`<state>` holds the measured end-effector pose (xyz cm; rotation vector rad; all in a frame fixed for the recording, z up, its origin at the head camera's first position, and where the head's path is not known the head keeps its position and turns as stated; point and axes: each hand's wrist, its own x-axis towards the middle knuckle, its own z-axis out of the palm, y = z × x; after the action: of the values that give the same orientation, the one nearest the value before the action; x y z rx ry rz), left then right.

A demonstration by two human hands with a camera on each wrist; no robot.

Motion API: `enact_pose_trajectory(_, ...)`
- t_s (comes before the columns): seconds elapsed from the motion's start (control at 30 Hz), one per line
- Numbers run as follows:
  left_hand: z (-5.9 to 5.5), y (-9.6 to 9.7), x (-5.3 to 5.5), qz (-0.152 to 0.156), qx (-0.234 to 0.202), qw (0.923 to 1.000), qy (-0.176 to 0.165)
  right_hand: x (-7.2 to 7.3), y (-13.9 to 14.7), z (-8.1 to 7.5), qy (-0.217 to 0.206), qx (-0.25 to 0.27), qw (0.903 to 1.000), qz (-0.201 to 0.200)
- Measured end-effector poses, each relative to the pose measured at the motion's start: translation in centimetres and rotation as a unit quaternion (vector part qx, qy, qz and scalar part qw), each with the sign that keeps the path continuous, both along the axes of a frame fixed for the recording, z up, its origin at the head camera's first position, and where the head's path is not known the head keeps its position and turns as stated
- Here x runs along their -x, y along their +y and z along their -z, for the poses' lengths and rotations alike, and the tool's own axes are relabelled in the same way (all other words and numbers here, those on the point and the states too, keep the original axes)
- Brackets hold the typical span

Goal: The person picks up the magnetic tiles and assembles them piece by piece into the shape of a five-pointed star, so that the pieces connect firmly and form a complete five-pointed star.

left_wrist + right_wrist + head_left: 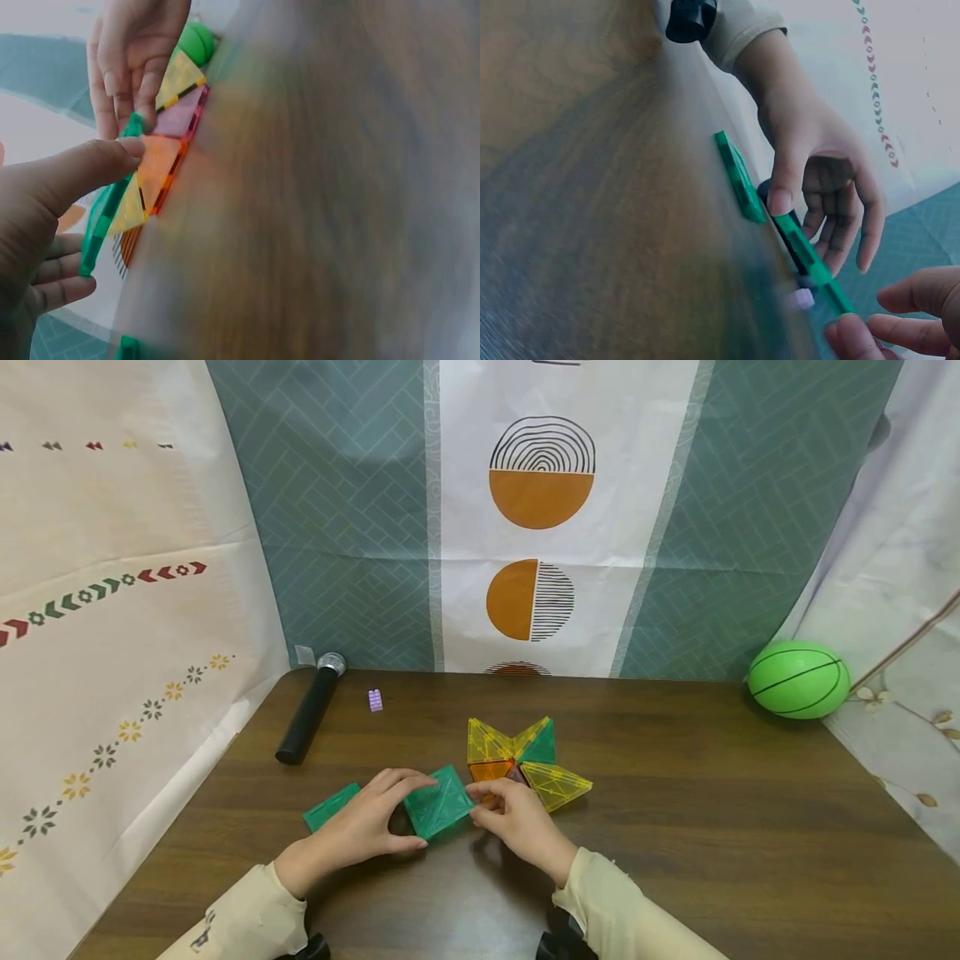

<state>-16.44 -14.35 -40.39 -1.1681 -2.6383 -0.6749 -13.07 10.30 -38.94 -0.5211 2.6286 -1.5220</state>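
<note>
A translucent green square magnetic tile [438, 803] is held tilted over the table between both hands. My left hand [369, 818] grips it, thumb on the near edge and fingers at the far side. My right hand [521, 822] pinches its right corner between thumb and fingertips; the left wrist view shows that hand at the tile's upper end. Just behind the right hand lies a joined star-like shape of magnetic tiles, with yellow tiles [489, 743], a green tile [542, 745], an orange tile [159, 165] and a pink tile [180, 116]. The right hand partly hides this shape in the head view.
Another green tile [330, 807] lies left of the left hand, partly behind it. Farther back are a black microphone [309, 714] and a small purple block [375, 700]. A green ball [798, 680] sits at the back right corner of the wooden table [712, 827].
</note>
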Motion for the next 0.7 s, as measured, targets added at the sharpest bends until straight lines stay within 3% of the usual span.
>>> enact_pose_trajectory(0.13, -0.4, 0.7, -0.4, 0.005, -0.026, 0.9988, 0.042, 0.2, 0.5, -0.4, -0.011, 0.034, 0.9993, 0.012)
enact_pose_trajectory(0.27, -0.8, 1.7, -0.8, 0.011, -0.044, 0.9974, 0.057, 0.3, 1.2, -0.9, -0.006, 0.038, 0.9989, 0.027)
enact_pose_trajectory(0.53, -1.3, 3.9, -1.3, 0.012, -0.073, 0.9959, 0.053, 0.3, 3.1, -2.2, -0.014, 0.031, 0.9986, 0.041)
enact_pose_trajectory(0.7, -1.3, 5.1, -1.6, 0.004, -0.099, 0.9948, 0.021, 0.2, 4.4, -2.5, -0.033, 0.06, 0.9972, 0.03)
